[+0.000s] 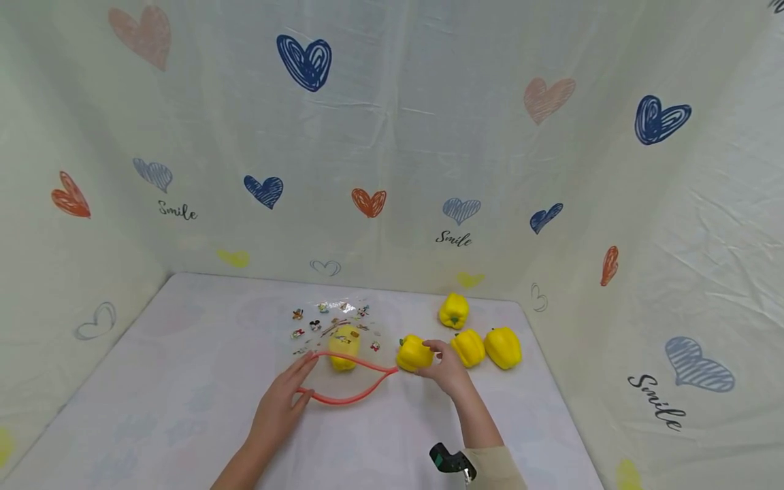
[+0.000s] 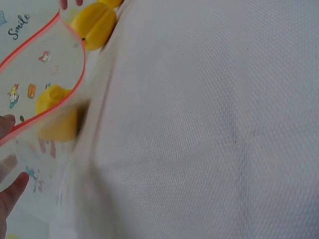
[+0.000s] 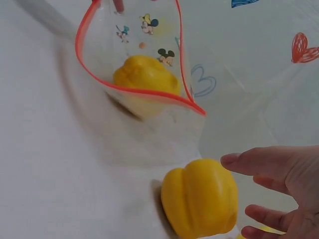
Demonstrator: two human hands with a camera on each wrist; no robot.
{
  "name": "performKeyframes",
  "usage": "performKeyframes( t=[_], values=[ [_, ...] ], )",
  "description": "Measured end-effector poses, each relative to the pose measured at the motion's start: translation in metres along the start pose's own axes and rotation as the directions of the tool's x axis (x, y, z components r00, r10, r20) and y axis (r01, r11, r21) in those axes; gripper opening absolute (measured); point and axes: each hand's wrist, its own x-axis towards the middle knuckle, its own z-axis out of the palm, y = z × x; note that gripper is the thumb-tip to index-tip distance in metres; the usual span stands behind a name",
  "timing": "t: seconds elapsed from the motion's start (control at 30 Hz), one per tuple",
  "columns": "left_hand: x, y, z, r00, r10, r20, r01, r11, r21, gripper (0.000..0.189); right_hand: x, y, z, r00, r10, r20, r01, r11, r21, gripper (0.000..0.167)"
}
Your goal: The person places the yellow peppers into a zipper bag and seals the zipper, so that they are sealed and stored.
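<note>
A clear plastic zip bag (image 1: 361,400) with a red zip edge and small cartoon prints lies on the table, its mouth spread wide. Inside it is one yellow bell pepper (image 3: 142,74). My left hand (image 1: 283,403) holds the bag by its red rim, fingers at the upper edge and thumb at the lower. Just right of the mouth sits another yellow bell pepper (image 3: 202,199). Around that pepper's right side my right hand (image 1: 447,371) reaches with thumb and fingers spread; in the right wrist view the thumb tip is close beside it, contact unclear.
Further right stand three more yellow bell peppers: one at the back (image 1: 454,312), one in the middle (image 1: 468,348) and one on the right (image 1: 503,348). White cloth covers the table (image 1: 184,381). A heart-printed curtain (image 1: 392,136) encloses the back and sides.
</note>
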Motion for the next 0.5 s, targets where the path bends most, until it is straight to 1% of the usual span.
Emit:
performKeyframes(
  t=[0.13,0.23,0.37,0.5],
  values=[
    [0.000,0.002,0.000,1.000,0.018,-0.008,-0.018,1.000,0.002,0.073,0.010,0.004,0.000,1.000,-0.011,-0.013,0.011,1.000,-0.015,0.057],
    [0.000,0.003,0.000,0.999,0.040,-0.022,-0.040,0.999,-0.013,0.072,0.016,0.007,0.001,1.000,-0.017,-0.014,0.016,1.000,-0.019,0.058],
    [-0.001,0.003,0.000,0.998,0.055,-0.033,-0.055,0.998,-0.010,0.071,0.023,0.011,0.003,1.000,0.002,-0.010,-0.002,1.000,-0.014,0.059],
    [-0.002,0.004,0.000,0.998,0.055,-0.030,-0.055,0.998,-0.002,0.068,0.030,0.014,0.007,0.999,0.028,-0.021,-0.029,0.999,-0.031,0.059]
  ],
)
